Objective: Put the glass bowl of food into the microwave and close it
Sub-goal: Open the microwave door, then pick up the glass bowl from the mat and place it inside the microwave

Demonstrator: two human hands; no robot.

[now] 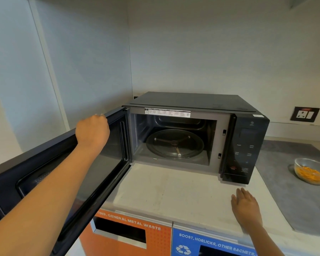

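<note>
A black microwave [248, 145] stands on a pale counter with its door [50, 174] swung wide open to the left. Inside, the glass turntable [175, 144] carries nothing. My left hand [92, 131] rests curled over the door's top edge. My right hand [246, 207] hovers flat over the counter in front of the microwave, fingers apart, holding nothing. The glass bowl of orange food [309, 170] sits on a grey mat at the far right, well apart from both hands.
The grey mat [294, 196] covers the counter to the right of the microwave. A wall socket [305, 114] sits behind it. Below the counter [164, 191] edge are an orange waste bin [127, 235] and a blue recycling bin [211, 242].
</note>
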